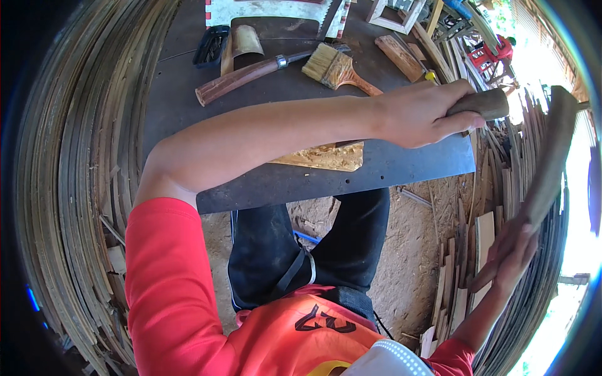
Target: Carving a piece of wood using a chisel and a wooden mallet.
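Note:
My left arm reaches across a dark metal-topped table point(263, 191). My left hand point(429, 113) is closed round the thick wooden handle point(492, 105) of a chisel-like tool, whose working end is mostly hidden under the wrist and forearm. Beneath that forearm lies a pale wooden block point(332, 158) with a rough, chipped face; a dark strip shows over its edge. Out at the right, my right hand point(517, 250) grips a long wooden club point(547, 166). It is slightly blurred, and its thicker end is raised beside the tool handle, apart from it.
On the table's far part lie a wide paintbrush point(332, 66), a wooden-handled chisel point(241, 80), a dark blue tray point(202, 56), a saw point(328, 20) and a wood piece point(399, 56). Stacked wooden strips point(81, 163) curve along the left; more planks point(483, 244) stand at the right.

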The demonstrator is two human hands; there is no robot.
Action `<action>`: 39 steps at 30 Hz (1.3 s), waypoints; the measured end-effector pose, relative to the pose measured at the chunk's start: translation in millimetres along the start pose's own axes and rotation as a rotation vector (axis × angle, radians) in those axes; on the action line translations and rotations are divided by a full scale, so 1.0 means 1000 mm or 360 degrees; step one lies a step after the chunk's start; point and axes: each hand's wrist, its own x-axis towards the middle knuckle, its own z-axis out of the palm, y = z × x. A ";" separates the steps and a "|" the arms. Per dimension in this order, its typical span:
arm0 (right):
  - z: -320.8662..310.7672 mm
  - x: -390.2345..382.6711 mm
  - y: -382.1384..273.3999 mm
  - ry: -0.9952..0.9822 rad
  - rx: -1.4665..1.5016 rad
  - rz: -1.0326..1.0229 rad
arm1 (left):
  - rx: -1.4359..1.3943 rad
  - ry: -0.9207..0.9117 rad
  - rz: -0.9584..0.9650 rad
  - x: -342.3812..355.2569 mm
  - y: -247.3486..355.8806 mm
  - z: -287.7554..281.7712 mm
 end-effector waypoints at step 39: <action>0.086 -0.038 0.005 -0.0631 0.0888 0.0340 | -0.0043 0.0902 0.0045 -0.019 0.034 -0.089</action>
